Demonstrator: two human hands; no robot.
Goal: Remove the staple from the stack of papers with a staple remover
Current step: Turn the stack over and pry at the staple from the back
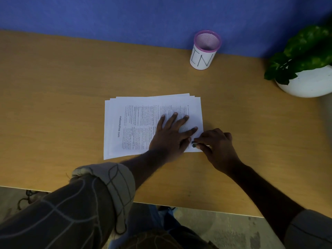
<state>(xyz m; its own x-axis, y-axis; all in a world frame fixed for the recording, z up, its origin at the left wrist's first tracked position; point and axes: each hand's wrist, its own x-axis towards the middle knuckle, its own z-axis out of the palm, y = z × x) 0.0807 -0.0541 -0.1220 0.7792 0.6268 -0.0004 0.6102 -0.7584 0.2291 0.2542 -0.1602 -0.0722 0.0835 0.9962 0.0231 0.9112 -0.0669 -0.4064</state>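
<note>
Rolled-up patterned sleeve (107,178) on the left arm is what sits closest to the lens, and from there the left hand (170,135) reaches out flat onto the stack of papers (125,126), fingers spread and straight, palm pinning the sheets to the wooden desk (62,87). Stack lies about mid-desk, slightly fanned at the far edge, printed side up. Right hand (215,142) is down at the near right corner of the stack, fingers curled around a small dark staple remover (194,145), pinching it so only the tip pokes out just beside the left thumb. Can't actually see the staple itself, too tiny or hidden under the tool, but I'd guess that corner is where it lives. Handling-wise: paper is light, floppy and slides easily on a smooth desk, so pressing it down right next to the corner looks like the smart move, otherwise the whole stack would lift or tear when the remover pulls. Corner sheets are the fragile bit. Remover looks small and rigid, best squeezed by its sides like it is now. Further back stand a mesh pen cup (204,51) marked "IN" and a potted plant (305,65) in a white bowl, both well apart from the action.
</note>
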